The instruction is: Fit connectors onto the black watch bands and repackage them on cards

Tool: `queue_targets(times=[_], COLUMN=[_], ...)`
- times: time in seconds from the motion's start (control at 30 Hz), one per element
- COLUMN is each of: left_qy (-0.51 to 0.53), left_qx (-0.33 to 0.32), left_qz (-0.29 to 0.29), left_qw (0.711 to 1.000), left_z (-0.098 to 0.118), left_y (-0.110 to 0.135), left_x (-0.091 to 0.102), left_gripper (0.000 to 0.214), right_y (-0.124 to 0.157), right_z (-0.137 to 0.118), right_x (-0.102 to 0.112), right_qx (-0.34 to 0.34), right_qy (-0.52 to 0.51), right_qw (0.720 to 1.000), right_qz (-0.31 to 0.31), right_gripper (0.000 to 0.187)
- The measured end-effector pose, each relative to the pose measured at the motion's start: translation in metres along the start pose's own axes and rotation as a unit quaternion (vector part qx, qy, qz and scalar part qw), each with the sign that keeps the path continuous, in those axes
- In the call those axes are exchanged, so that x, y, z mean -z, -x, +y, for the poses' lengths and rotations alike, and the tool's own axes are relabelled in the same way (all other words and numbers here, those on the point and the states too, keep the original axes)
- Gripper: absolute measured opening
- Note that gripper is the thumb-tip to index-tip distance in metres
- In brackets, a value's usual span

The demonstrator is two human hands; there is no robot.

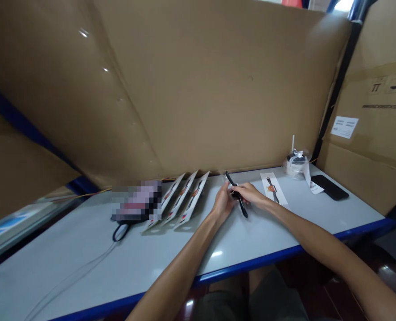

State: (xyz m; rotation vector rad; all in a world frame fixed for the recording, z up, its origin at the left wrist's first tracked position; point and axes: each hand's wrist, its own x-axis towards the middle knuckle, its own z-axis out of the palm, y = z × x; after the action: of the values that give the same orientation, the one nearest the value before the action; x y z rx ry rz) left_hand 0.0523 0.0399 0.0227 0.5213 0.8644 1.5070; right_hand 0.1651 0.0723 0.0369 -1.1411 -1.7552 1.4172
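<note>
Over the table, both hands are closed on a black spokeshave [241, 205], a slim tool with a handle at each end, held at a slant. My left hand [223, 199] grips it around the middle from the left. My right hand [248, 193] pinches it near the centre from the right. A bit of clear plastic shows by its upper end. The fingers hide most of its middle. Right of my hands lies a printed card [279, 196] picturing a similar black tool. To the left, several packaged cards [191, 203] lean in a row, with the same kind of picture.
A dark pouch or case [131, 218] with a loop stands at the left of the white table [84, 267], its front blurred out. A plastic-wrapped cup with a straw [295, 164] and a black phone [330, 187] are at the right. Cardboard walls [218, 89] enclose the back.
</note>
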Motion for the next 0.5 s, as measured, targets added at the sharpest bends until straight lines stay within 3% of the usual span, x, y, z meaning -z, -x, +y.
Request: queue_targets(times=[0.13, 0.2, 0.3, 0.4, 0.5], left_qy=[-0.184, -0.352, -0.558, -0.618, -0.684], left_qx=[-0.051, -0.09, -0.128, -0.142, -0.144], left_qz=[0.064, 0.084, 0.124, 0.133, 0.145], left_qw=[0.979, 0.928, 0.811, 0.762, 0.7], left_z=[0.006, 0.008, 0.005, -0.002, -0.008], left_y=[-0.001, -0.001, -0.004, -0.013, -0.028], left_x=[0.01, 0.015, 0.017, 0.008, -0.011], left_gripper=[0.011, 0.013, 0.012, 0.012, 0.018], right_y=[-0.004, -0.008, -0.015, -0.019, -0.021], right_z=[-0.008, -0.015, -0.02, -0.018, -0.012], right_x=[0.012, 0.031, 0.067, 0.098, 0.114], right_qx=[-0.007, 0.009, 0.033, 0.027, 0.009], right_qy=[-0.114, -0.139, -0.207, -0.277, -0.306], right_qw=[0.992, 0.988, 0.968, 0.941, 0.929], right_qz=[0.05, 0.073, 0.14, 0.191, 0.207], right_gripper=[0.037, 0.036, 0.035, 0.031, 0.028])
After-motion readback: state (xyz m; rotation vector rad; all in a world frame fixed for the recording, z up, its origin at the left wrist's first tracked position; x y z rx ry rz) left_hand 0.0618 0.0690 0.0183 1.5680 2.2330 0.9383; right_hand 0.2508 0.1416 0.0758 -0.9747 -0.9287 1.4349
